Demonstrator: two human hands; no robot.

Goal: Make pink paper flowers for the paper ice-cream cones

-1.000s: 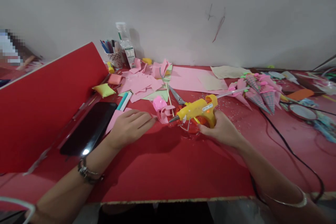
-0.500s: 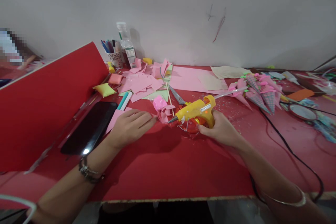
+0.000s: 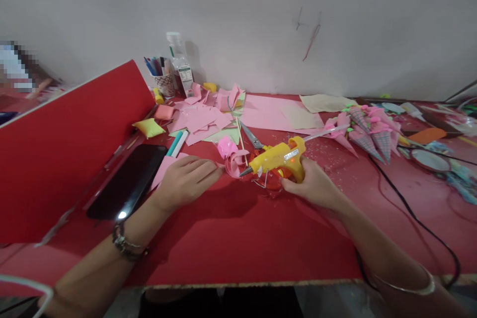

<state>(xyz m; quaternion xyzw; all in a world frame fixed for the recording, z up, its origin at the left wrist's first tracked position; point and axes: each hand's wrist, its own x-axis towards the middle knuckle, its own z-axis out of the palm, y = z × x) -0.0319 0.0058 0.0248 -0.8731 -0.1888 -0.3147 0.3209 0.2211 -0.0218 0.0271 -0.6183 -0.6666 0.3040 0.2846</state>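
Head view: the yellow glue gun [image 3: 278, 158] is gripped at its handle by the right hand [image 3: 313, 185], nozzle aimed left at the pink paper curl [image 3: 231, 156] on the red bench [image 3: 238, 238]. The gun is judged light and rigid, its tip hot — best held by the handle. The paper looks flimsy, easily crushed. The left hand [image 3: 185, 180] lies loosely curled, fingertips at the curl's edge — wrist low, forearm angled in.

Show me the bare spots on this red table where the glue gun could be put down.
Bare red table lies between the two forearms, from the hands to the near edge. A smaller patch sits between the right hand and the black cord. Crowded: pink paper scraps behind the glue gun, paper cones far right, phone left.
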